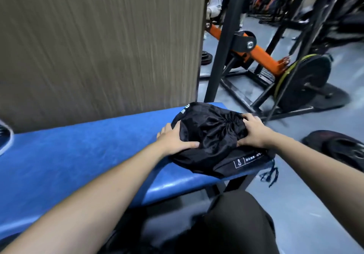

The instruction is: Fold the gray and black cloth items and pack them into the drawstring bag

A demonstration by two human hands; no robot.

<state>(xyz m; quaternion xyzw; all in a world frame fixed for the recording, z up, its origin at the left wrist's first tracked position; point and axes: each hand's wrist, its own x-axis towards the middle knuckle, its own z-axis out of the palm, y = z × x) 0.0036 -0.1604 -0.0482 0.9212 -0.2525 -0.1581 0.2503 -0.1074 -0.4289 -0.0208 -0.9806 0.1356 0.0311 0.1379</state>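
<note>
A black drawstring bag point(212, 135) lies bulging on the right end of a blue padded bench point(88, 151), its mouth gathered into puckers near the right side. White print shows on its lower edge. My left hand point(173, 138) grips the bag's left side, thumb on top, fingers behind it. My right hand point(254, 130) grips the right side next to the gathered mouth. A dark cord point(270, 173) hangs off the bench's end. No gray or black cloth shows outside the bag.
A brown wall panel point(98, 47) rises behind the bench. An orange and black gym machine point(256, 55) with a weight plate point(309, 76) stands to the right. A dark shoe point(338, 147) lies on the grey floor. My knee point(236, 220) is below the bench.
</note>
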